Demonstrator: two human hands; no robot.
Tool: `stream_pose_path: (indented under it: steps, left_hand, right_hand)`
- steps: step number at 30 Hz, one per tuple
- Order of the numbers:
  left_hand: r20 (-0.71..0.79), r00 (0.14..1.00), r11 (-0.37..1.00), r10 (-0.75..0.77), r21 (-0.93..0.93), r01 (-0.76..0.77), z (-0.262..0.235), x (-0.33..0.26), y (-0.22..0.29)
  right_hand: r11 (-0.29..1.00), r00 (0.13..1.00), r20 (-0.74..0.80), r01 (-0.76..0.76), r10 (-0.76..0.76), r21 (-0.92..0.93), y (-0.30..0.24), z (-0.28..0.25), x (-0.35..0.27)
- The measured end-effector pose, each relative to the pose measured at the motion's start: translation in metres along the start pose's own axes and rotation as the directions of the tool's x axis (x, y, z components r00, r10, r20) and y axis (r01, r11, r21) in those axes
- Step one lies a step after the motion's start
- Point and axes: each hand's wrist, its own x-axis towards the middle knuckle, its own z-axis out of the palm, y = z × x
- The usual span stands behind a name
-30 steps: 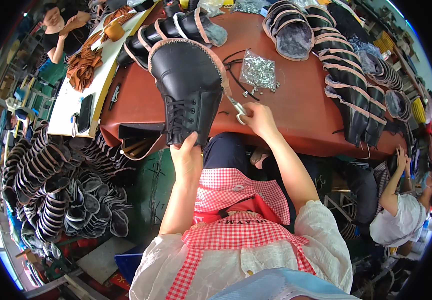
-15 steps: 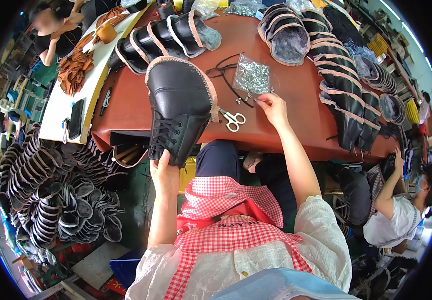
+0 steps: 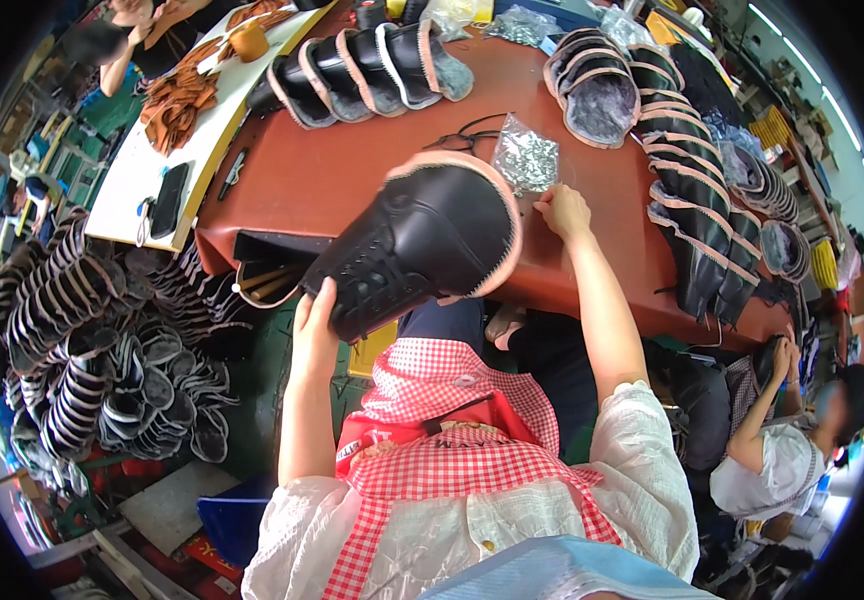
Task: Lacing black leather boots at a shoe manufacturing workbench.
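A black lace-up boot upper [image 3: 422, 230] with a pale pink zigzag edge is in my left hand [image 3: 314, 318], closed on its lace end. The upper tilts to the right over the table's front edge. On the table, my right hand [image 3: 564, 212] has its fingertips drawn together beside a clear plastic bag [image 3: 525, 155] of small shiny metal pieces. Whatever those fingertips hold is too small to make out. A dark cord [image 3: 467, 134] lies left of the bag, partly covered by the upper.
More boot uppers lie in a row [image 3: 367, 75] at the table's far left and in rows [image 3: 692, 190] at the right. Piled uppers [image 3: 72, 320] fill the lower left. A phone [image 3: 168, 200] rests on the white side table. A co-worker [image 3: 777, 430] sits at the right.
My left hand has swung the boot upper's wide end rightward and lowered it, covering the scissors. My right hand stays by the bag, its fingers drawn in more. The view has shifted slightly.
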Motion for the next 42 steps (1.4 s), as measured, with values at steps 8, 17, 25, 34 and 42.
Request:
stream_pose_path:
  steps: [8, 17, 25, 34, 42]
  left_hand:
    - [0.357, 0.933, 0.913, 0.042, 0.366, -0.182, 0.021, -0.006, 0.025]
    - [0.507, 0.855, 0.717, -0.112, 0.637, -0.283, 0.047, -0.019, 0.036]
    - [0.579, 0.814, 0.452, -0.043, 0.738, -0.501, 0.055, -0.025, 0.04]
    - [0.627, 0.778, 0.351, -0.03, 0.736, -0.579, 0.061, -0.031, 0.044]
    - [0.641, 0.767, 0.408, -0.015, 0.704, -0.581, 0.059, -0.029, 0.037]
  right_hand:
    - [0.602, 0.956, 0.174, 0.005, -0.238, 0.798, -0.068, -0.096, -0.047]
    - [0.42, 0.745, 0.228, 0.077, -0.627, 0.905, -0.146, -0.118, -0.151]
    - [0.517, 0.645, -0.023, 0.633, -0.764, 0.576, -0.158, -0.118, -0.161]
    - [0.502, 0.551, 0.035, 0.73, -0.834, 0.464, -0.158, -0.124, -0.162]
    - [0.482, 0.51, 0.053, 0.767, -0.859, 0.423, -0.153, -0.113, -0.165]
